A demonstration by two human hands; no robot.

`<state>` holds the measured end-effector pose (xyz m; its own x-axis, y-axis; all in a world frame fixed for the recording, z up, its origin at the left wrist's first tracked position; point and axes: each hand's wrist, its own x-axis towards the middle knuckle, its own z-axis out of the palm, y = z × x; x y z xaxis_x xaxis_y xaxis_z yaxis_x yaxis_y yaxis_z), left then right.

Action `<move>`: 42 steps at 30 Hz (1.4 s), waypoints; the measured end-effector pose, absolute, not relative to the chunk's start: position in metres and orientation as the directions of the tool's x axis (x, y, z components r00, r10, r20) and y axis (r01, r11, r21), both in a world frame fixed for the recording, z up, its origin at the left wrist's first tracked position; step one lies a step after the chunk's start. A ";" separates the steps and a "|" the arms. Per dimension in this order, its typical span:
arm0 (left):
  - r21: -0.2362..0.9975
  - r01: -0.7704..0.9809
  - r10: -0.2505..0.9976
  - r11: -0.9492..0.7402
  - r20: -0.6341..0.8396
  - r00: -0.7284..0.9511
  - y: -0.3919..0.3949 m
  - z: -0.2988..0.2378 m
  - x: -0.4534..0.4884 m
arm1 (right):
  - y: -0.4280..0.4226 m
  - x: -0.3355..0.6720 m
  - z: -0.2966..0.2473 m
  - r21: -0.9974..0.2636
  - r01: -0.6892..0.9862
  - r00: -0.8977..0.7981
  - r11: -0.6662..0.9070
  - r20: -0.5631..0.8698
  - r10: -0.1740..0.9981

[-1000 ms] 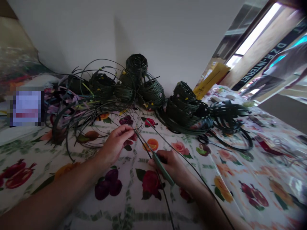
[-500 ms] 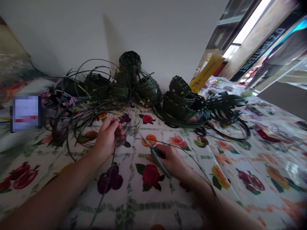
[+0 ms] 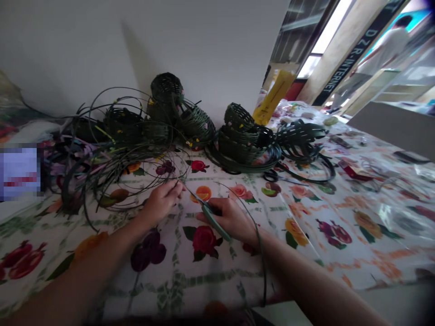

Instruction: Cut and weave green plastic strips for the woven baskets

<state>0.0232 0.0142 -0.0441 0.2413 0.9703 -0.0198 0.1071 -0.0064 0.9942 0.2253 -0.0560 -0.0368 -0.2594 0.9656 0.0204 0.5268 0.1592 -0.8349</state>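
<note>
My left hand (image 3: 165, 199) is closed in a pinch above the tablecloth. What lies between its fingertips is too small to make out. In my right hand (image 3: 233, 217) is a green-handled tool (image 3: 215, 222) with a thin, pointed metal end; its exact kind is unclear. That point reaches up to the left fingertips. A thin dark green strip (image 3: 261, 253) curves over the tablecloth and across my right wrist. Just beyond my left hand lies a tangle of similar thin strips (image 3: 125, 170).
Dark green woven baskets (image 3: 197, 122) stand along the wall, with more stacked baskets (image 3: 238, 144) to their right. Black-handled scissors (image 3: 271, 175) lie before them. A yellow packet (image 3: 274, 97) leans behind. The flowered tablecloth (image 3: 204, 290) covers the table. A person (image 3: 390, 47) is beyond.
The view has swung right. My left hand has turned, its fingertips now meeting the tool's point; the strip that hung below it no longer shows there. The right hand still grips the tool.
</note>
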 end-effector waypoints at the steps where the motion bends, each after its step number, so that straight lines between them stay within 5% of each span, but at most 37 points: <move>1: 0.997 0.080 0.971 0.012 -0.031 0.239 0.016 -0.042 0.022 | -0.056 0.226 -0.038 -0.837 0.524 -0.259 0.160 0.023 0.966; 19: 0.998 0.070 0.999 0.010 -0.013 0.046 0.039 0.079 -0.002 | -0.052 0.230 -0.045 -0.897 0.406 -0.279 0.177 0.063 0.958; 28: 0.988 -0.145 0.970 -0.059 0.090 0.224 0.051 0.099 -0.026 | -0.050 0.229 -0.049 -0.884 0.435 -0.275 0.171 0.050 0.960; 33: 0.993 -0.075 0.955 -0.090 0.107 0.275 0.073 0.122 -0.055 | -0.050 0.230 -0.047 -0.873 0.461 -0.267 0.159 0.034 0.963; 42: 0.979 -0.120 0.982 -0.164 0.174 0.076 0.110 0.126 -0.079 | -0.050 0.230 -0.044 -0.875 0.464 -0.267 0.142 0.016 0.964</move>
<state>-0.0788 0.1103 0.1261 0.0756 0.9819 0.1737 -0.1202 -0.1640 0.9791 0.2299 -0.0501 -0.0443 -0.2668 0.9636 0.0156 0.4636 0.1425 -0.8745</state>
